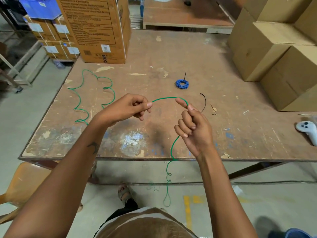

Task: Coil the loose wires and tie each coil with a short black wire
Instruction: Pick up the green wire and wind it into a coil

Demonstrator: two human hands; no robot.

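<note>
A worn, scuffed brown wooden desk (171,54) fills the view in a storeroom with a grey concrete floor, and clock directions here are read from the middle of the desk. At about ten o'clock, off the desk's far left corner, strapped brown cartons (51,40) are stacked under a blue plastic crate (39,6), and at eleven o'clock a tall printed cardboard box (101,30) stands on the desk. At nine o'clock the long loose green wire (96,86) snakes in wavy loops across the desk's left part. The left hand (125,109), raised over the desk at about seven o'clock, is closed with thumb and forefinger pinching this wire; from there the wire arches to the right hand (193,127) at about five o'clock, whose fingers are curled shut around it with the forefinger stretched out under the arch. Below the right hand the wire hangs past the desk's near edge in small curls down to the floor. At one o'clock lies a small coil of blue wire (182,84), already bound, with a short black tie end sticking up from it. Just beside the right hand, at three o'clock, a short black wire (204,102) lies curved on the desk, with a smaller dark hooked piece (213,109) near it. Plain brown cardboard boxes (274,54) are stacked at two o'clock, and a white handheld controller (307,130) lies at four o'clock by the right edge.
</note>
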